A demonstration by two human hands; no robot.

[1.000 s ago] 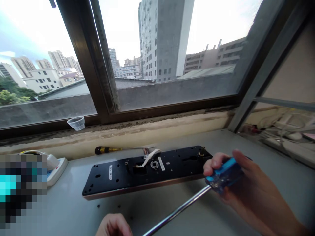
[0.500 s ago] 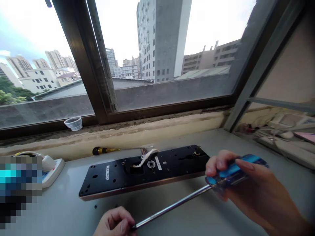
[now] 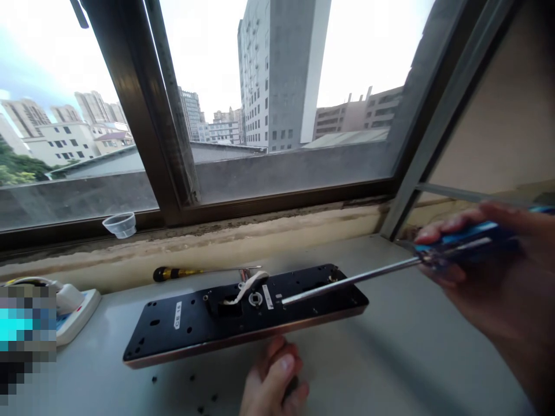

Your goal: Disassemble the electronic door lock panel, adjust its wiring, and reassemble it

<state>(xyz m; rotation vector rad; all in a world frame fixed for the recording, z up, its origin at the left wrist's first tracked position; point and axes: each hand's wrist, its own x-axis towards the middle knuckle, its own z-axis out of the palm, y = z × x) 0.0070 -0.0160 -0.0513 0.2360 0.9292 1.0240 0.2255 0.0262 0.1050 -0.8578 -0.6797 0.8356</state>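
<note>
My right hand point(image 3: 477, 248) grips the blue handle of a screwdriver point(image 3: 373, 275), fingers wrapped round it. The long metal shaft points left, its tip over the middle of a black lock panel point(image 3: 203, 315); contact cannot be made out. Copper-coloured edging, holes, a white "CE 16" label and a pale ribbon cable point(image 3: 249, 287) show on the panel. My left hand point(image 3: 275, 378) is closed in front of the panel's near edge, thumb pressed on curled fingers. What it holds, if anything, is hidden. Several small dark screws point(image 3: 192, 378) lie on the grey table point(image 3: 108, 393).
Behind the panel lies a yellow-and-black screwdriver point(image 3: 173, 274). A clear plastic cup point(image 3: 120, 225) stands on the window ledge. At the left is a white power strip point(image 3: 82, 315) with a plug in it. A window frame point(image 3: 260, 196) runs along the back.
My right hand has lifted the screwdriver up and right, its tip leaving my left hand and coming over the panel. My left hand has moved right and closed. The view has shifted slightly.
</note>
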